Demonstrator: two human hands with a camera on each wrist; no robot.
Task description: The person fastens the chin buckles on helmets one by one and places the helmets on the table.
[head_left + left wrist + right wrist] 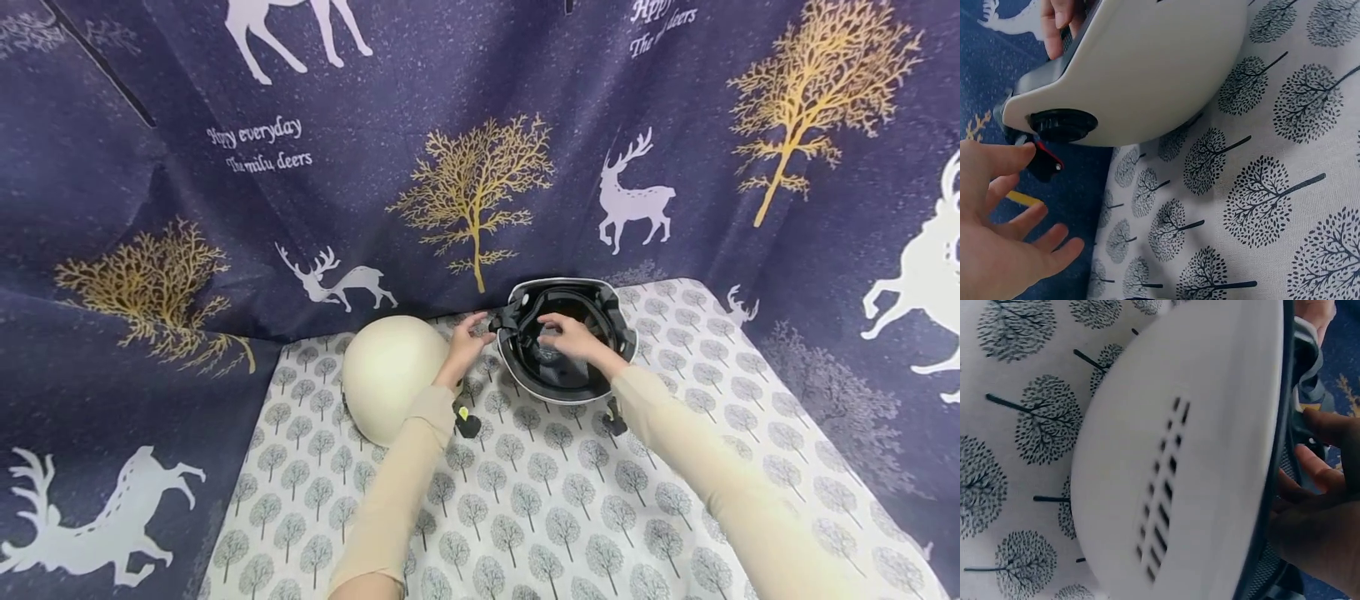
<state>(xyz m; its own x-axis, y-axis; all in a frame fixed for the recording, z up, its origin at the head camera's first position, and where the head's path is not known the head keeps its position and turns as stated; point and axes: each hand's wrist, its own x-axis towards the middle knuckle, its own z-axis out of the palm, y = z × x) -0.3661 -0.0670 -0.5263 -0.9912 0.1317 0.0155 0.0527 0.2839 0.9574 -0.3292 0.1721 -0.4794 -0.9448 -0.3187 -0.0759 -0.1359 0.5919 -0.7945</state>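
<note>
A white helmet [570,395] lies upside down on the patterned cloth, its black padded inside facing up. In the right wrist view its white shell [1147,431] shows two rows of slots. A round black knob [1063,125] sits on its side in the left wrist view. My left hand [467,346] is at the helmet's left edge, fingers spread, a fingertip against a black strap end with a red part [1044,164]. My right hand [577,340] reaches over the opening, thumb and fingers apart, fingertips beside the inner padding and dark straps [1310,356].
A second, cream dome-shaped helmet [393,375] rests left of the left forearm, dome up. The tree-patterned tablecloth [525,500] covers the table. Behind it hangs a dark blue curtain [360,200] with deer and trees. Small black objects [468,423] appear beside both wrists.
</note>
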